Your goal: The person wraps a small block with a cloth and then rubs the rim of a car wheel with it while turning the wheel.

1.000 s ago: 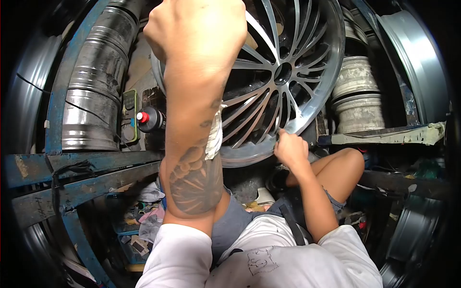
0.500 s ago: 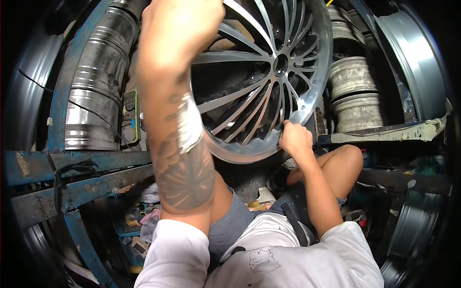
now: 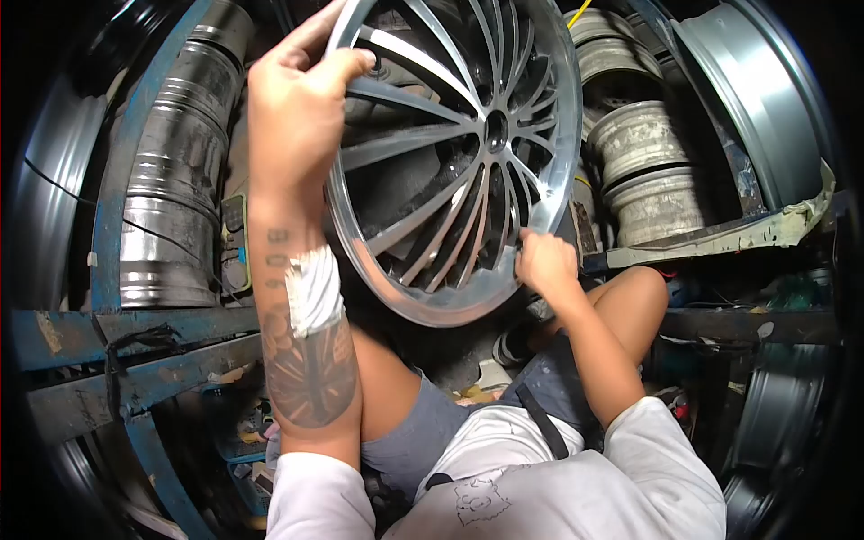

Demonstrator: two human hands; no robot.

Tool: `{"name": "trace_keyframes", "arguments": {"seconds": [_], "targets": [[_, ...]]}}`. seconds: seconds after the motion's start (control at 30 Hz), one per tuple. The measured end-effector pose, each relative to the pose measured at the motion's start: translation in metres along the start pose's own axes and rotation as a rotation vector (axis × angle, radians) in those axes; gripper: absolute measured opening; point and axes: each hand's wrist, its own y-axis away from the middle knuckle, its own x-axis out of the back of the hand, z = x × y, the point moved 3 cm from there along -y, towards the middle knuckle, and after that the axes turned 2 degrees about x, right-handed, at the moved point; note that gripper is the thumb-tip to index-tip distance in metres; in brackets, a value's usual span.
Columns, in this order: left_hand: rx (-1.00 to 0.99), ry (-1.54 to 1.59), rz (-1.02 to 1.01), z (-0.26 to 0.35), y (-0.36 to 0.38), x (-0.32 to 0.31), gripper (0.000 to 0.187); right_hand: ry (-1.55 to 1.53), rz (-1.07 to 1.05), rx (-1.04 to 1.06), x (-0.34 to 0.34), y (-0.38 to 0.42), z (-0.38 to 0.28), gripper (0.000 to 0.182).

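A multi-spoke alloy wheel rim [image 3: 481, 127] stands tilted in front of me, its dark hub hole facing my body. My left hand [image 3: 301, 94] is closed on its upper left edge, thumb over the front lip and the other fingers partly hidden behind. At the lower right edge, my right hand [image 3: 547, 263] grips the lip with the fingers curled around it. White tape [image 3: 315, 290] is wrapped on my left forearm. The rim's lower edge hangs above the floor between my knees.
Silver wheel barrels [image 3: 171, 189] are stacked on the left inside a blue metal frame [image 3: 108, 234]. More worn rims [image 3: 657, 202] are piled on the right, beside a large grey rim [image 3: 756, 99]. A phone-like device [image 3: 235, 243] sits by the left stack.
The wheel rim has shifted left and slightly down. My left hand, blurred earlier above the rim's left side, has come down and now clasps its edge. My right hand keeps its hold.
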Motion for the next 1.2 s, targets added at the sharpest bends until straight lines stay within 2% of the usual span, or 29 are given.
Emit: {"name": "trace_keyframes", "arguments": {"seconds": [0.1,0.23,0.37,0.4,0.47,0.5,0.63,0.77,0.97,1.1,1.2], "targets": [[0.027,-0.064,0.046,0.018,0.011,-0.012,0.056,-0.029,-0.004,-0.001,0.005,-0.003,0.001,0.033],[0.079,0.11,-0.009,0.032,0.014,-0.032,0.06,-0.035,-0.027,-0.054,-0.008,0.002,0.004,0.035],[-0.007,0.082,0.078,0.028,0.014,-0.043,0.059,-0.088,-0.019,-0.061,-0.005,-0.002,0.008,0.035],[-0.048,0.089,0.134,0.024,0.015,-0.049,0.051,-0.11,-0.013,-0.07,-0.007,-0.003,0.012,0.035],[-0.063,-0.14,0.104,0.015,0.008,-0.035,0.048,-0.119,-0.018,-0.089,-0.017,0.01,0.007,0.036],[-0.007,-0.147,0.03,0.016,0.007,-0.031,0.067,-0.106,-0.057,-0.084,-0.018,0.011,0.006,0.037],[0.026,-0.079,0.026,0.013,0.004,-0.035,0.065,-0.185,0.033,-0.036,-0.01,-0.002,0.02,0.029],[0.05,-0.108,0.049,0.017,0.001,-0.037,0.062,-0.151,-0.001,-0.081,-0.024,0.016,0.004,0.032],[0.121,-0.135,0.042,0.019,0.003,-0.043,0.061,-0.225,0.048,-0.116,-0.031,-0.002,0.014,0.023],[0.079,-0.134,0.044,0.02,0.006,-0.046,0.059,-0.229,0.003,-0.125,-0.02,-0.011,0.02,0.029],[0.054,-0.137,0.06,0.02,0.008,-0.049,0.059,-0.239,0.054,-0.105,-0.016,-0.002,0.017,0.023]]}}
